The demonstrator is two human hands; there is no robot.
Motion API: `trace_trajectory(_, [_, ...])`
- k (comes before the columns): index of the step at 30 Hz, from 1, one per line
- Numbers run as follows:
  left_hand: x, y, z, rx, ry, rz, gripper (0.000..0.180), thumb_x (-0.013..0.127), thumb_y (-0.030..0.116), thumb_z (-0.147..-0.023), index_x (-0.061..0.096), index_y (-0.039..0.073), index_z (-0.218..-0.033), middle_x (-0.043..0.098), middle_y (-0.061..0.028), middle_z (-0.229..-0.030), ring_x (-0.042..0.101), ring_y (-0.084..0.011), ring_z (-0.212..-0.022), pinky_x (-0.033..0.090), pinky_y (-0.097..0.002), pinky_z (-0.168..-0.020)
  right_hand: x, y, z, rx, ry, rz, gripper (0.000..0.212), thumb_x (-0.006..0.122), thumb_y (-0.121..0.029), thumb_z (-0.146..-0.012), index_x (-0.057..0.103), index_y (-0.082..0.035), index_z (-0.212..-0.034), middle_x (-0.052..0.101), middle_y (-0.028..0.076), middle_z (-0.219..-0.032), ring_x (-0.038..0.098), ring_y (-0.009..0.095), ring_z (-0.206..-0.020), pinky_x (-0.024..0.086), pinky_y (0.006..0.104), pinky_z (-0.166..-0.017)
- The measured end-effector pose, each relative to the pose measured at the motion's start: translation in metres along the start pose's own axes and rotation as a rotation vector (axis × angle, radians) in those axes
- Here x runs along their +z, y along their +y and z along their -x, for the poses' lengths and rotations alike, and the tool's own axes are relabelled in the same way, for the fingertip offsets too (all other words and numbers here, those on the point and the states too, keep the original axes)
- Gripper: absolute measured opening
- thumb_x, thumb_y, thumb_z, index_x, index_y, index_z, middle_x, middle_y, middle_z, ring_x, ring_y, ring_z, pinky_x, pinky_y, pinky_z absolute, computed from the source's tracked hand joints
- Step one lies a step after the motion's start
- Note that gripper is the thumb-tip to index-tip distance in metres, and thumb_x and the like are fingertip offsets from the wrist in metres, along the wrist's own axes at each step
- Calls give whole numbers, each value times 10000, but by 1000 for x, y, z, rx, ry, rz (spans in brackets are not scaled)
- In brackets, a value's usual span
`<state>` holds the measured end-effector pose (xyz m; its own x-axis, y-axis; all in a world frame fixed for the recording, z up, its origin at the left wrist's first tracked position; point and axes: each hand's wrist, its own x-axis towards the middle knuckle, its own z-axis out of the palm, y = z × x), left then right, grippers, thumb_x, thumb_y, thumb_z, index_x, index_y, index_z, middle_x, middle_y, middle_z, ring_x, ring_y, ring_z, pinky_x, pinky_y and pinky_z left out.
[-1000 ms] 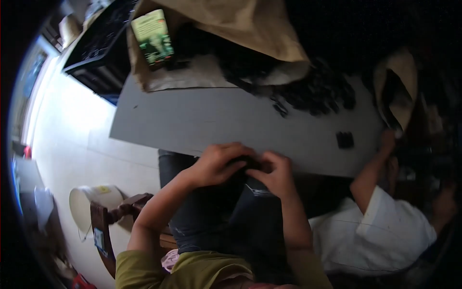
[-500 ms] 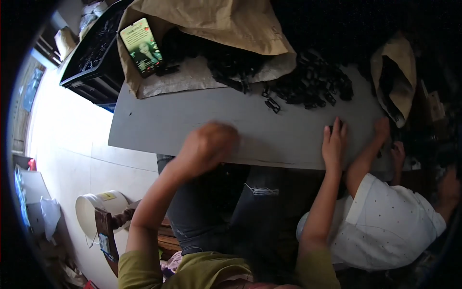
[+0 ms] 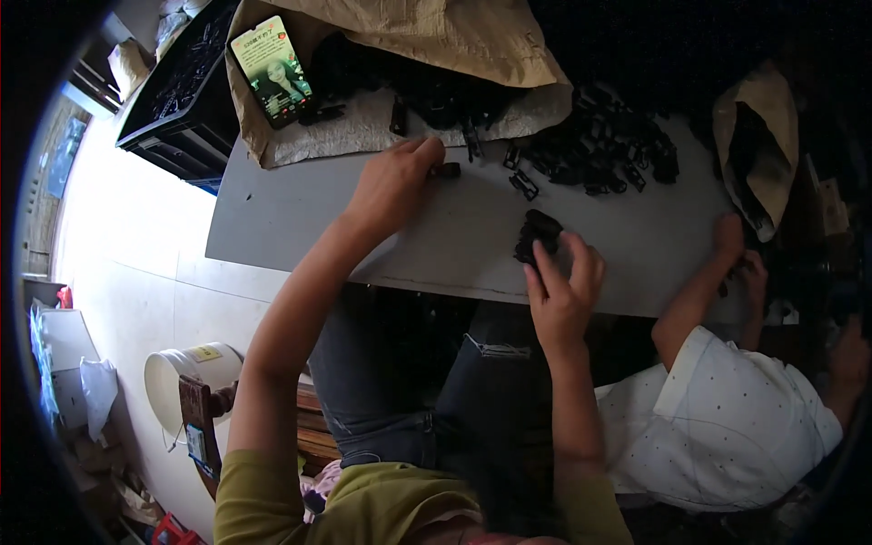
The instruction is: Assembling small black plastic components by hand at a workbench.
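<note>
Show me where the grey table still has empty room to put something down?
The grey table is bare at its left end, between the brown paper and the near edge. Another bare strip lies between the left hand and right hand. It is crowded along the far edge, where the pile of black parts spreads.

Bare strip of the grey tabletop [image 3: 300, 213] runs from its left edge to mid-table: open lane. Far edge blocked by crumpled brown paper sacking [image 3: 436, 45] with a phone [image 3: 272, 77] lying on it. Heap of small black plastic clips [image 3: 604, 150] fills far right; strays spill toward centre. Another person's white-sleeved forearm [image 3: 704, 291] and a brown paper bag [image 3: 758, 145] close off the right end.
</note>
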<state>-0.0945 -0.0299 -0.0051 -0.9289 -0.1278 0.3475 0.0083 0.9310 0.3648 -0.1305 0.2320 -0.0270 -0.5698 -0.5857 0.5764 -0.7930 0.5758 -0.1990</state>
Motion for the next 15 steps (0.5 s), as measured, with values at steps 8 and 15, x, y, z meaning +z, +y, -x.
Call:
trace_trajectory(8, [-3, 44, 42, -250, -116, 833, 286, 621, 26, -838, 566, 30, -1119, 588, -32, -764, 547, -64, -694, 456, -237, -634, -6, -26, -3, 141, -116, -142, 329, 704, -14, -713, 606, -38, -1026, 544, 103, -1032, 590, 284, -884, 496, 379, -725])
trace_trajectory(15, [10, 48, 60, -374, -143, 843, 202, 598, 46, -875, 583, -9, -1069, 635, -30, -805, 571, -66, -712, 477, -242, -642, -2, -37, -15, 227, -256, -419, 326, 675, 6, -683, 536, -6, -977, 565, 128, -918, 599, 311, -863, 497, 387, -714])
